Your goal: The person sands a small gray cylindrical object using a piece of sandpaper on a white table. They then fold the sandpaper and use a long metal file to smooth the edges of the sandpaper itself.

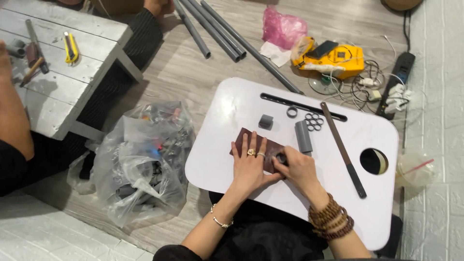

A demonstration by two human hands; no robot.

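Head cam: left hand [249, 166] flat on the brown sheet [256, 145], right hand [297, 169] pinching a small grey ring [282, 158] against it at centre frame, which looks easy to slip and scrape fingertips.

Bare tabletop [222, 159] left; pipe piece [303, 137] right.

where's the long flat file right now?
Head view: the file lies diagonally on the white lap table, right of the right hand, between the gray pipe piece and the round hole.
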